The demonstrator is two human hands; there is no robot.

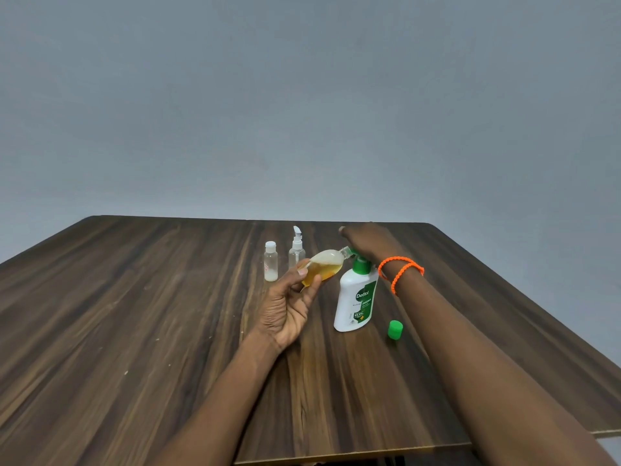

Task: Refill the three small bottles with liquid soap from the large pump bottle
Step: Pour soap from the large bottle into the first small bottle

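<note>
- At centre frame, a person's left hand [289, 306] grips a small clear bottle [322, 267], tilted almost on its side, its open neck pointing toward the nozzle of the large pump bottle [354, 299] just right of centre.
- The right hand [364, 240] rests over the green pump head [359, 264], seemingly pressing it; the fingers fall beyond the pump and how they lie cannot be told.
- The tilted bottle holds amber soap with pale foam above it (roughly half full, judging by the liquid line), so this refill appears under way rather than finished.
- A green cap [395, 329] lies loose on the wooden table [134, 314], lower right of the pump bottle and apart from it; it likely belongs to the bottle in hand and has yet to go back on.
- Just left of the tilted bottle stand two more small bottles: one with a white flip cap [271, 261] showing only a little whitish content at its base, and a spray-topped one [297, 250] that looks empty. Both are capped and appear unfilled.
- Judged progress: the first of three refills in hand, two left, plus recapping.
- Count: three small bottles, one large pump bottle, one loose cap, two orange bracelets [401, 272] on the right wrist.
</note>
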